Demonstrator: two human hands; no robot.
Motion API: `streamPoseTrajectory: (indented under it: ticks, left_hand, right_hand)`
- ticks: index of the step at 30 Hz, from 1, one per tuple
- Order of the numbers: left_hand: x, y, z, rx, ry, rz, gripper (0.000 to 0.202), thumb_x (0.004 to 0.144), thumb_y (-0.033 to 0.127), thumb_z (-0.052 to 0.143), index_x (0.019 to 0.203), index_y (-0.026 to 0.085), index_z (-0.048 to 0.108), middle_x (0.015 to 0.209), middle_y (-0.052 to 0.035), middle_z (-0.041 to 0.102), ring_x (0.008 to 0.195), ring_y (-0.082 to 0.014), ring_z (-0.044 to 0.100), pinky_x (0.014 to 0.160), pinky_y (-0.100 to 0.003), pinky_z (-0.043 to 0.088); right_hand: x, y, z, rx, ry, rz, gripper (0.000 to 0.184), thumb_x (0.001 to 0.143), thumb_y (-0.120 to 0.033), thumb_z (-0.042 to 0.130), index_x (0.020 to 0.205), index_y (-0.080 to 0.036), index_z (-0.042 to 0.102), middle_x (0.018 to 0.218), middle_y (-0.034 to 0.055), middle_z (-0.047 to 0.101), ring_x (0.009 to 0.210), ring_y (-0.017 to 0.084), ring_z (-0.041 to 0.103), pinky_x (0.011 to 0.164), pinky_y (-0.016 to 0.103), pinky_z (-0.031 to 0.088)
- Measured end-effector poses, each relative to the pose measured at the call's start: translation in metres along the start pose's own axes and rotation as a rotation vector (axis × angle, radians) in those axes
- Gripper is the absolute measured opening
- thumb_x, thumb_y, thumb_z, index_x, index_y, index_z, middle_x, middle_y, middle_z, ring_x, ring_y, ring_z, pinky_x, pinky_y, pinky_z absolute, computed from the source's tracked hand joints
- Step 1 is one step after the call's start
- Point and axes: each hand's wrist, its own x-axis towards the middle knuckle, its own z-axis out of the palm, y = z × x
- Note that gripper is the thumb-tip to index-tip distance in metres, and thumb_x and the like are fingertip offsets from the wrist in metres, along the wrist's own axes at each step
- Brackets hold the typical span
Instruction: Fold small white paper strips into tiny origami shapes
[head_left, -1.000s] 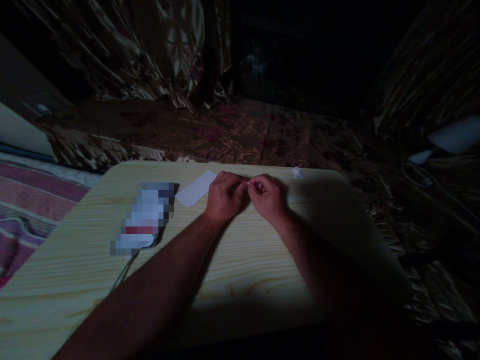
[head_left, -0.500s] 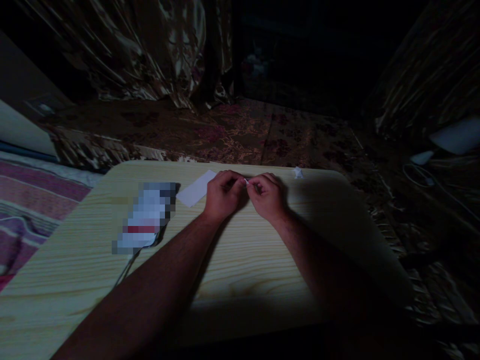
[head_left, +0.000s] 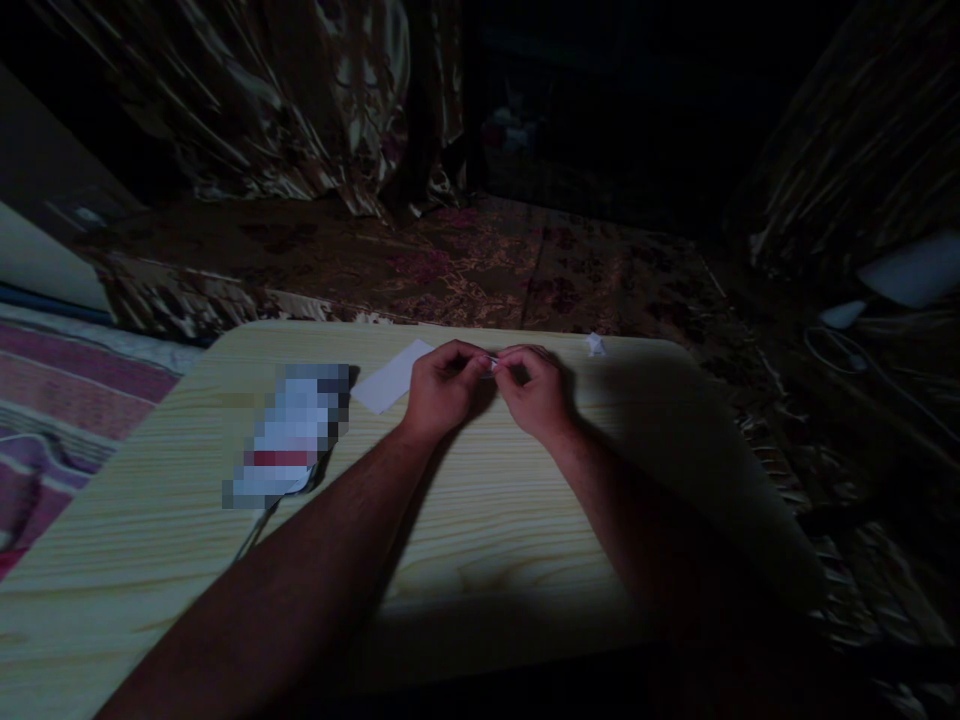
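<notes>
My left hand (head_left: 441,388) and my right hand (head_left: 534,390) rest close together on a pale wooden table (head_left: 480,520). Their fingertips meet and pinch a tiny white piece of paper (head_left: 491,363) between them. Both hands are closed around it, and most of the piece is hidden by my fingers. A white paper strip (head_left: 390,377) lies flat just left of my left hand.
A blurred-out flat object (head_left: 289,435) with a cord lies on the table's left part. A small folded white paper scrap (head_left: 595,344) sits near the far edge. Dark patterned fabric (head_left: 450,260) surrounds the table; a white charger and cable (head_left: 844,325) lie at right.
My fingers have shifted slightly on the tiny white piece, and both hands have crept a little away from me. Nothing else has moved.
</notes>
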Motion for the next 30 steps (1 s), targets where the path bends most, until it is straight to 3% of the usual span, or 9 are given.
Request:
streamPoseTrajectory:
  ticks: [5, 13, 24, 30]
  left_hand:
    - [0.002, -0.002, -0.001, -0.051, -0.001, -0.029, 0.016, 0.076, 0.032, 0.067, 0.077, 0.016, 0.067, 0.07, -0.0021, 0.066, 0.063, -0.012, 0.057, 0.062, -0.023, 0.046]
    - [0.002, -0.003, 0.0, -0.115, -0.062, -0.109, 0.025, 0.071, 0.035, 0.072, 0.083, 0.014, 0.068, 0.073, -0.0043, 0.068, 0.063, -0.0127, 0.06, 0.062, -0.024, 0.048]
    - [0.003, -0.005, -0.001, -0.122, 0.052, -0.159, 0.027, 0.066, 0.03, 0.076, 0.088, 0.014, 0.071, 0.074, -0.0037, 0.07, 0.063, -0.0129, 0.062, 0.062, -0.025, 0.051]
    - [0.004, -0.003, 0.0, -0.147, 0.076, -0.165, 0.027, 0.066, 0.03, 0.076, 0.087, 0.015, 0.072, 0.072, -0.0032, 0.07, 0.062, -0.0134, 0.062, 0.062, -0.026, 0.052]
  right_hand:
    - [-0.002, 0.001, 0.001, 0.025, -0.01, 0.132, 0.008, 0.081, -0.025, 0.058, 0.077, -0.021, 0.063, 0.077, 0.0007, 0.068, 0.075, 0.015, 0.062, 0.072, 0.028, 0.048]
    - [0.001, -0.003, 0.0, 0.087, -0.014, 0.225, 0.009, 0.076, -0.028, 0.061, 0.071, -0.02, 0.062, 0.067, -0.0017, 0.066, 0.065, 0.014, 0.06, 0.063, 0.024, 0.048]
    - [0.0, 0.007, 0.005, 0.318, -0.021, 0.334, 0.014, 0.074, -0.026, 0.063, 0.086, -0.018, 0.063, 0.075, 0.0016, 0.069, 0.069, 0.015, 0.065, 0.063, 0.026, 0.051]
    - [0.002, 0.006, 0.003, 0.37, -0.065, 0.386, 0.014, 0.074, -0.028, 0.062, 0.082, -0.017, 0.067, 0.069, 0.0014, 0.069, 0.062, 0.014, 0.063, 0.059, 0.025, 0.049]
